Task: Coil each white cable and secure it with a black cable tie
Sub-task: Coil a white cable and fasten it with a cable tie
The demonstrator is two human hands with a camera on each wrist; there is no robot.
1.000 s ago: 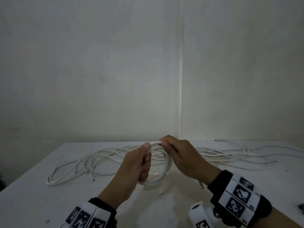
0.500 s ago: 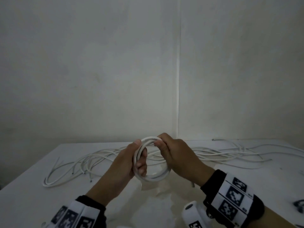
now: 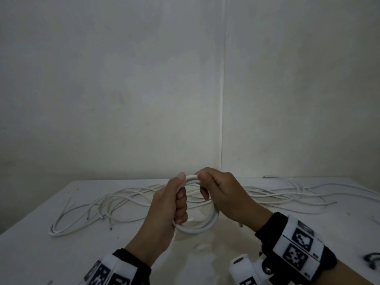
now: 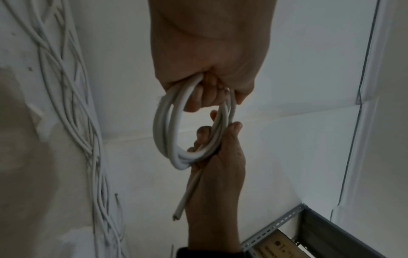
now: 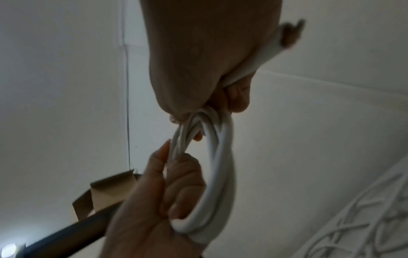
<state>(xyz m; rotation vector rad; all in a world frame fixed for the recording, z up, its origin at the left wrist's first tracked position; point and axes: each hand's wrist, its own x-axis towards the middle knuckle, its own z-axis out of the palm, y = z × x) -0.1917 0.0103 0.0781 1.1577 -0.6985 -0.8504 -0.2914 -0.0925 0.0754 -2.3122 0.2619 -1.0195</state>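
Since a moment ago my coil (image 3: 200, 224) has tipped flatter above the table (image 3: 37, 254); left hand (image 3: 164, 210) fingers curl round one side, right hand (image 3: 224, 194) pinches its top; light, springy, likely to unwind; grip across all loops.

I take this for a plain workroom or storeroom. I see bare white walls (image 3: 123, 89), a white table (image 3: 267, 233) strewn with loose cables (image 3: 107, 204), and slotted metal shelving (image 4: 276, 227)

Two plain white walls (image 3: 123, 89) meet in a corner behind a white surface (image 3: 41, 254). The light is dim.
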